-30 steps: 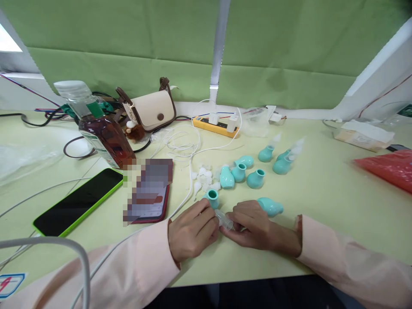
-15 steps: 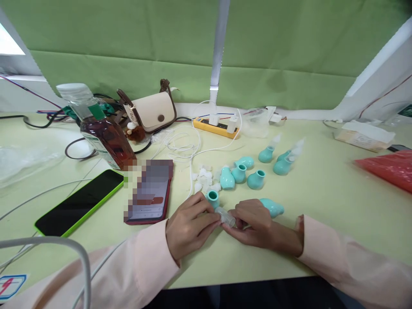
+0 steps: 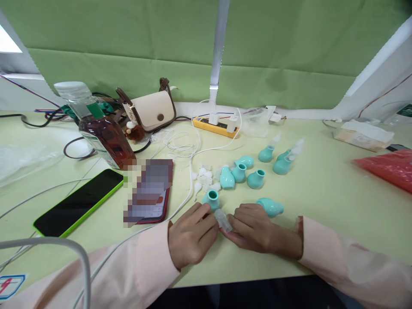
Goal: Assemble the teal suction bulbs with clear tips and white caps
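Observation:
Between my two hands is a short, clear plastic tube piece [image 3: 223,220]. My right hand [image 3: 252,227] pinches it from the right with thumb and fingers. On its other side, my left hand [image 3: 195,234] is closed with curled fingers, its fingertips against the tube's left side. Just beyond my left fingers stands a teal rubber bulb [image 3: 210,199], its round opening facing up. Another teal bulb [image 3: 270,207] lies on its side behind my right hand. Farther back are more teal bulbs, among them an upright bulb [image 3: 256,179] with an open neck.
Small translucent white pieces [image 3: 204,178] lie heaped left of the bulbs. Bulbs with clear tips [image 3: 285,161] stand back right. At left are a red-cased phone [image 3: 161,206], a green-edged phone [image 3: 80,201] and a bottle [image 3: 107,139]. A yellow power strip [image 3: 215,127] trails white cables.
The clear tube has turned to a steeper angle and shifted slightly left. My left fingers have curled in more, and more of the teal bulb behind them shows.

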Available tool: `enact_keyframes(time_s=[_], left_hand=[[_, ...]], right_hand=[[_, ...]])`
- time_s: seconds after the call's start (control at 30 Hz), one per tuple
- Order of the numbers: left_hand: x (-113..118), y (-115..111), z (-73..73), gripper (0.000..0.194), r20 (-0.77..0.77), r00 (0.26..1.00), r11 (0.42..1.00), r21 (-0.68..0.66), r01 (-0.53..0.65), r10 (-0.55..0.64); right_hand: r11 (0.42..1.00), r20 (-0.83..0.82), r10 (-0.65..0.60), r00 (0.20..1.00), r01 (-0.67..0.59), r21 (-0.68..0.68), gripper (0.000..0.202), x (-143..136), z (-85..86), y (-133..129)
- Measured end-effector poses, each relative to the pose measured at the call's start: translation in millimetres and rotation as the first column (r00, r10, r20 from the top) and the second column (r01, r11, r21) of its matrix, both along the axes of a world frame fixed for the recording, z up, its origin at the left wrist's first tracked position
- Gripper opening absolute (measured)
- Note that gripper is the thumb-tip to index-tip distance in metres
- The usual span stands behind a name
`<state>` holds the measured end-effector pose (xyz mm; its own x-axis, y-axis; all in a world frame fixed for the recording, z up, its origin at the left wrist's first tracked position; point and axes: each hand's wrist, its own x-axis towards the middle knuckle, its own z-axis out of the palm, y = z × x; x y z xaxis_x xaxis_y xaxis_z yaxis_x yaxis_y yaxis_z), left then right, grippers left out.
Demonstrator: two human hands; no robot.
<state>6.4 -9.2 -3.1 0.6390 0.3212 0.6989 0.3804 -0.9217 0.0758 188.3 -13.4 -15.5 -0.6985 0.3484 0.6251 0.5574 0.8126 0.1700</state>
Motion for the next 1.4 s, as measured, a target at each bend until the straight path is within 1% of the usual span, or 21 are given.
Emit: enact_keyframes(time_s=[0.07, 0.2, 0.3, 0.43, 0.63, 0.73, 0.87, 1.0, 1.03, 1.1, 1.2, 1.3, 1.4], left_hand=[[0, 2, -1.1, 0.021, 0.022, 1.000, 1.000, -0.004, 0.022, -0.022], [1, 2, -2.2, 0.019, 0.061, 0.998, 0.999, -0.050, 0.016, -0.013], [2, 0, -1.3, 0.019, 0.098, 0.995, 0.999, -0.041, 0.016, -0.012], [2, 0, 1.4, 0.016, 0.135, 0.990, 0.997, -0.057, 0.057, -0.049], [0, 4, 2.9, 0.013, 0.199, 0.978, 0.986, -0.137, 0.091, -0.063], [2, 3, 3.3, 0.012, 0.262, 0.964, 0.980, -0.177, 0.093, -0.044], [3, 1, 5.4, 0.013, 0.332, 0.943, 0.963, -0.252, 0.093, -0.004], [2, 3, 9.1, 0.012, 0.379, 0.923, 0.944, -0.324, 0.064, 0.068], [1, 4, 9.7, 0.012, 0.368, 0.926, 0.939, -0.340, 0.053, 0.081], [0, 5, 9.5, 0.011, 0.287, 0.954, 0.932, -0.363, 0.021, 0.090], [-2, 8, 5.9, 0.012, 0.067, 0.989, 0.939, -0.328, -0.104, 0.133], [-4, 11, 2.6, 0.013, -0.125, 0.963, 0.944, -0.199, -0.262, 0.240], [-6, 14, 3.2, 0.012, -0.226, 0.915, 0.924, -0.110, -0.366, 0.336]], right_hand=[[1.000, -0.003, 0.010, 1.000, -0.010, -0.006, 0.019, 0, -0.7, 0], [0.999, -0.029, -0.023, 0.999, 0.022, -0.028, 0.019, 0, -3.7, -1], [0.999, -0.037, -0.023, 0.999, 0.022, -0.040, 0.019, -2, -3.4, -2], [0.997, -0.151, -0.012, 0.988, 0.001, -0.072, 0.024, -6, -1.7, -3], [0.990, -0.242, -0.060, 0.968, 0.027, -0.138, 0.033, -8, -2.3, -2], [0.984, -0.240, -0.094, 0.966, 0.054, -0.170, 0.035, -9, 0.2, -3], [0.981, -0.225, -0.117, 0.967, 0.076, -0.180, 0.037, -10, 4.1, -4], [0.977, -0.267, -0.147, 0.953, 0.097, -0.190, 0.036, -9, 4.9, -1], [0.975, -0.272, -0.160, 0.949, 0.109, -0.193, 0.036, -8, 5.0, 0], [0.969, -0.240, -0.193, 0.952, 0.146, -0.201, 0.035, -7, 5.8, 3], [0.957, -0.144, -0.252, 0.957, 0.225, -0.184, 0.033, -7, 8.4, 6], [0.944, -0.109, -0.314, 0.943, 0.297, -0.144, 0.030, -7, 10.6, 7], [0.927, -0.079, -0.359, 0.930, 0.347, -0.140, 0.026, -7, 11.3, 7]])
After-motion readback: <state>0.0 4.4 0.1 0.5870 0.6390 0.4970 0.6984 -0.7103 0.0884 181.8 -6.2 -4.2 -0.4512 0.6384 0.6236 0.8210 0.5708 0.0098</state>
